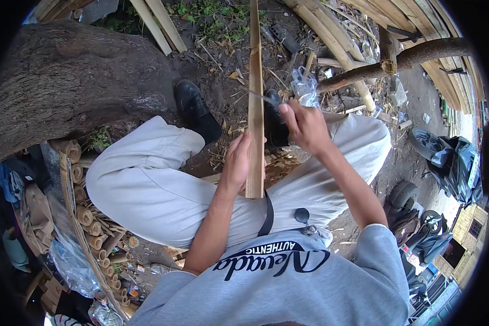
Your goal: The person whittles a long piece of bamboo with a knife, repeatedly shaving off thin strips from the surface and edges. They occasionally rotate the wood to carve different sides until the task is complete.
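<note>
A long, flat bamboo slat (256, 76) runs away from my lap, its near end squared off just above my belt. My left hand (237, 164) is wrapped round the slat near that end, with the thumb side against its left edge and fingertips showing on the right. My right hand (308, 126) is closed round the handle of a knife (262, 98), thumb laid along the top. The thin blade points left and overlaps the slat in this view, a little beyond my left hand.
To the left lies a thick tree trunk (81, 87). Cut bamboo poles (95, 228) are stacked beside my left knee. A branch (396, 64) crosses at the right, by leaning bamboo strips (413, 24). Motorbikes (445, 157) stand farther right. A clear plastic bag (305, 87) lies ahead.
</note>
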Demonstrator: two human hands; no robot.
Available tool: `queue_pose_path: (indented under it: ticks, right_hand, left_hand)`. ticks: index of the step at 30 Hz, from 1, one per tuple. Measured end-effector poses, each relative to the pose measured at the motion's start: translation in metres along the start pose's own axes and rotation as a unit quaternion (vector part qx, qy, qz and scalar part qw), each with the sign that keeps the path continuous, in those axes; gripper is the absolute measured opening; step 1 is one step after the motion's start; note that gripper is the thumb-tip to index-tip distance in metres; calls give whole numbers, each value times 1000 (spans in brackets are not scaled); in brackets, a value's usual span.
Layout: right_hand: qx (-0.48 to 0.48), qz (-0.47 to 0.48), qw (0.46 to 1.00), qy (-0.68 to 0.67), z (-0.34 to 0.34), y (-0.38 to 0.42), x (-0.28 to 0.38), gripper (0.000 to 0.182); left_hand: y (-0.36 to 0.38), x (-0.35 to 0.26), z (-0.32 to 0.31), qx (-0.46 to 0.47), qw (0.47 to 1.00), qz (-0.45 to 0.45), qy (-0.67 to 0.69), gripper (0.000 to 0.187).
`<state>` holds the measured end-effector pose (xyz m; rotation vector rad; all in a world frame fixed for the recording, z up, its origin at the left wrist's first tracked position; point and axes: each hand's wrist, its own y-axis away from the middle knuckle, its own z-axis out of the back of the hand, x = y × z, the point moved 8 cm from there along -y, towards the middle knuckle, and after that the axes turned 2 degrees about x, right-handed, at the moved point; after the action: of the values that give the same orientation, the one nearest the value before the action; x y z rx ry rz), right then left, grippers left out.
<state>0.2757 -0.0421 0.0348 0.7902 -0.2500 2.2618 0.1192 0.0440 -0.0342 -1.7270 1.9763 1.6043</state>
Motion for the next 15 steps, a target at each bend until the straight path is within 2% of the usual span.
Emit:
queue_pose_path:
  ticks: [1,2,3,5,6,7,8,9,10,12,15]
  right_hand:
    - [9,39,999,5,-2,15,16,41]
    - [11,38,999,6,-3,29,20,41]
    - [21,53,998,-18,-7,43,25,40]
    - [33,66,996,-45,-11,65,34,40]
    - [36,98,994,-35,-11,74,43,40]
    - [38,130,990,-25,-11,81,50,40]
    - [47,140,989,-10,-14,88,50,41]
    - [46,139,989,-10,-13,91,49,41]
    - [46,152,987,-7,-12,95,51,42]
    - [47,164,985,-5,-12,99,52,42]
    - [36,196,980,18,-10,99,52,44]
  left_hand:
    - [-2,1,4,-7,1000,-10,24,48]
    - [-2,6,8,50,998,19,32,46]
    - [-6,16,6,50,998,21,33,46]
    - [-17,23,18,-55,993,-77,71,43]
    - [-22,26,22,-30,997,-76,15,43]
    - [-26,36,30,-31,997,-75,15,43]
    - [-21,17,31,-53,943,-246,-217,44]
    - [-4,-4,10,-70,809,-396,-429,45]
    - [-3,-6,6,-68,809,-395,-430,45]
    - [-20,13,18,-66,943,-192,-263,46]
    - [-19,10,17,-86,946,-195,-243,46]
